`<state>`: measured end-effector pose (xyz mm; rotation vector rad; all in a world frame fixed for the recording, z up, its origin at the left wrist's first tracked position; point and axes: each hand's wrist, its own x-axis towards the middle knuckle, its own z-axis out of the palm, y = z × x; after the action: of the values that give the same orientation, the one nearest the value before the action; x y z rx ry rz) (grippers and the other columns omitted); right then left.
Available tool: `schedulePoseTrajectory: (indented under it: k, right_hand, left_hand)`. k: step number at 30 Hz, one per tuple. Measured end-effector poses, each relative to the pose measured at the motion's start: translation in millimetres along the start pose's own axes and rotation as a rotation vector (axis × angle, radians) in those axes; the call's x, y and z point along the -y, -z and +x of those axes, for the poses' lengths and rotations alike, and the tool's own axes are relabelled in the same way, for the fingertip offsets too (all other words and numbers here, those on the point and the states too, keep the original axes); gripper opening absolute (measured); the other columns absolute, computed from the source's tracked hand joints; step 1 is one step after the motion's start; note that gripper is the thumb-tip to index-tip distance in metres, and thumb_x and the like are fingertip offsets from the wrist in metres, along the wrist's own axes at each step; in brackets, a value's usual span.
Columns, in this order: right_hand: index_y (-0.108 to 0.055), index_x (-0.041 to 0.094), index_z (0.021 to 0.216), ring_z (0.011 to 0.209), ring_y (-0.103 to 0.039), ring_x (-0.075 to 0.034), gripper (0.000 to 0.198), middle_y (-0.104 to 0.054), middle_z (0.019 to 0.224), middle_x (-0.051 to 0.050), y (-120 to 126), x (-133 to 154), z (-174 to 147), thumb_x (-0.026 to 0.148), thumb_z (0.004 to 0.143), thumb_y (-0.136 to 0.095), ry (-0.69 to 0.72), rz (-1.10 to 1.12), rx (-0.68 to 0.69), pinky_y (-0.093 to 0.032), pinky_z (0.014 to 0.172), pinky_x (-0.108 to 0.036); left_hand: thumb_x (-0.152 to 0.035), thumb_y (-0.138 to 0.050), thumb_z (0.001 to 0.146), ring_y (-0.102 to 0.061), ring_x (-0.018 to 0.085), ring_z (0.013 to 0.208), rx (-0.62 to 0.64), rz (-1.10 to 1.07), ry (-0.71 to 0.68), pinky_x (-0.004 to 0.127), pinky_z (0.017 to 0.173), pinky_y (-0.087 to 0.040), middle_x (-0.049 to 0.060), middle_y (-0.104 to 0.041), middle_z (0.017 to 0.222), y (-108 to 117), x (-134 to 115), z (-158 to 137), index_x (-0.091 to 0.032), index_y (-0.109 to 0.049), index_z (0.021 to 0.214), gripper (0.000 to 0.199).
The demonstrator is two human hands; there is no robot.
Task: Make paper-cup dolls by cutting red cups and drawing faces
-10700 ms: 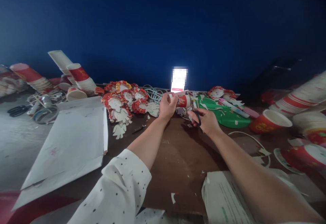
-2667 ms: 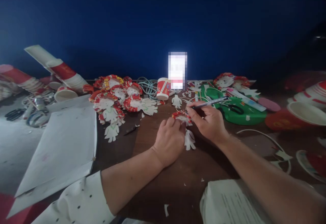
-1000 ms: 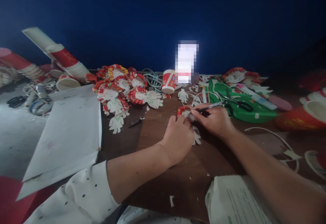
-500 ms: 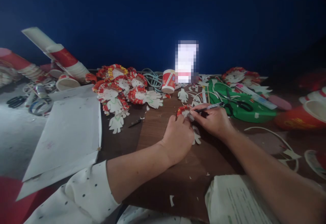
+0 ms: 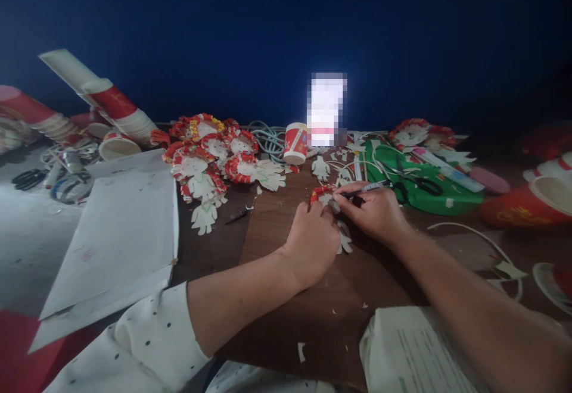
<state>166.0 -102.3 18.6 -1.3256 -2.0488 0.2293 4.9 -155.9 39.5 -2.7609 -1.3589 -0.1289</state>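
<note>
My right hand (image 5: pixel 375 211) is closed around a black-and-grey pen (image 5: pixel 369 187), its tip down at a small paper figure (image 5: pixel 328 198) with a red-trimmed head. My left hand (image 5: pixel 313 238) presses that figure against the brown tabletop, fingers curled over its left side. Below the fingers, the figure's white cut-out lower part (image 5: pixel 344 239) sticks out; its middle is covered by my hands. Just beyond lies a plain white paper cut-out (image 5: pixel 320 168). To the left is a pile of similar paper figures with red rings (image 5: pixel 194 170).
A red paper cup (image 5: pixel 295 143) stands at the back before a bright blurred screen (image 5: pixel 328 107). Scissors (image 5: pixel 422 183) lie on green material (image 5: pixel 456 201) at right. White board (image 5: pixel 120 226), stacked cups (image 5: pixel 114 104) and a black pen-like item (image 5: pixel 236 217) are left. A printed packet (image 5: pixel 402 345) lies in front.
Both hands stay in nearly the same place on the figure. The pen's back end has shifted very slightly; nothing else has visibly moved.
</note>
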Motion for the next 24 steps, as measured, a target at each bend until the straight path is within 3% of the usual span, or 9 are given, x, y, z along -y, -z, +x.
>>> schedulePoseTrajectory:
  k: [15, 20, 24]
  right_hand:
    - [-0.072, 0.020, 0.077, 0.082, -0.069, -0.020, 0.021, -0.074, 0.087, -0.004, -1.6, 0.8, -0.5, 0.034, 0.083, -0.057, 0.017, -0.009, -0.018, -0.053, 0.075, -0.030]
    - [-0.069, 0.021, 0.083, 0.079, -0.067, -0.019, 0.016, -0.072, 0.083, -0.004, 1.9, 7.0, 0.4, 0.031, 0.083, -0.057, 0.061, 0.057, -0.172, -0.052, 0.075, -0.030]
    - [-0.068, 0.022, 0.089, 0.081, -0.066, -0.020, 0.019, -0.071, 0.087, -0.006, 6.1, 5.4, 3.4, 0.034, 0.085, -0.054, 0.016, 0.097, -0.288, -0.053, 0.075, -0.034]
  left_hand:
    - [-0.018, -0.047, 0.088, -0.050, 0.027, 0.098, -0.001, -0.001, -0.004, 0.040, 0.077, -0.038, 0.011, -0.064, 0.099, 0.0, 0.2, 0.6, -0.013, -0.068, 0.099, 0.024]
    - [-0.020, -0.046, 0.089, -0.051, 0.026, 0.099, -0.014, -0.002, 0.005, 0.040, 0.078, -0.038, 0.011, -0.065, 0.098, 1.0, -0.3, 0.4, -0.015, -0.068, 0.092, 0.023]
    - [-0.028, -0.040, 0.093, -0.052, 0.024, 0.099, -0.151, -0.003, 0.025, 0.039, 0.080, -0.039, 0.011, -0.065, 0.106, 5.1, 0.1, -0.4, -0.017, -0.065, 0.102, 0.029]
